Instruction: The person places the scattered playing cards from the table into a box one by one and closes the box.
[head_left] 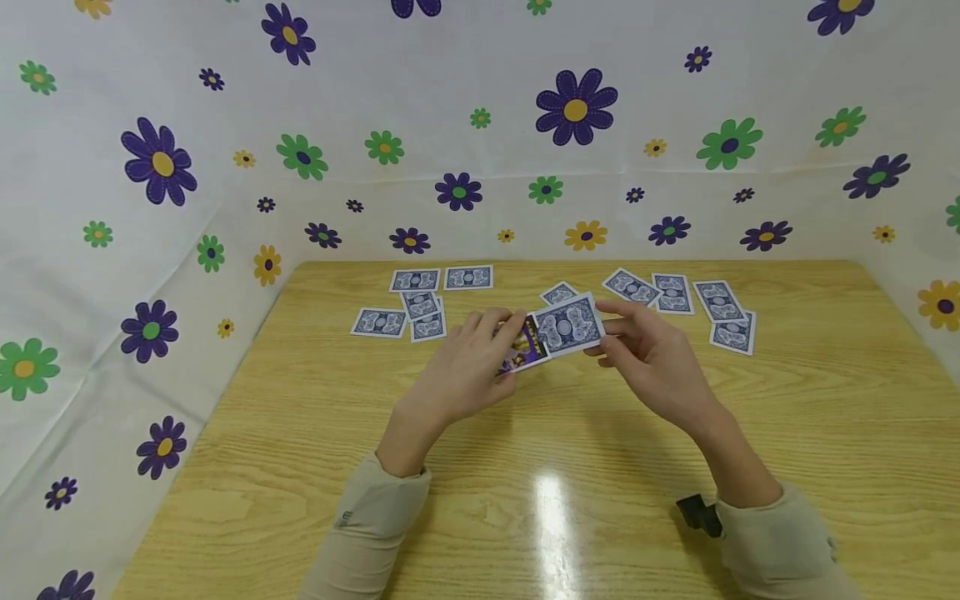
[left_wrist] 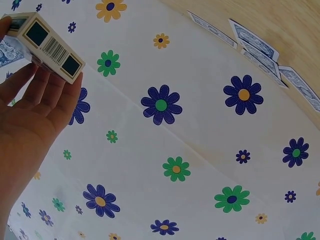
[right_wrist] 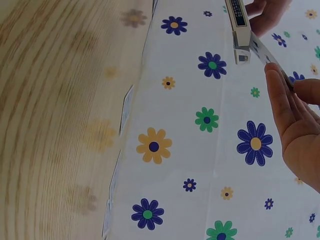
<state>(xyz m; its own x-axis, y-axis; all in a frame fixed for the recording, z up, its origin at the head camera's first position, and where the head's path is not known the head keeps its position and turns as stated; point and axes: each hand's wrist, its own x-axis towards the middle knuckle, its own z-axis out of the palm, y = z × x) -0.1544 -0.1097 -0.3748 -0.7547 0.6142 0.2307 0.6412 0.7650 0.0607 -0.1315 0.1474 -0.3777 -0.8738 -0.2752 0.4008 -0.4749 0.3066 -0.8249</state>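
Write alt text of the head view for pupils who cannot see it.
A person's left hand grips a card box while the right hand holds a blue-backed card at its end. Similar cards lie in two loose groups along a wooden table's far side, before flower-printed cloth.

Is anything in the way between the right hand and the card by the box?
No, nothing I can see. The right hand already pinches one end of the card. The card's other end meets the box, which the left hand holds.
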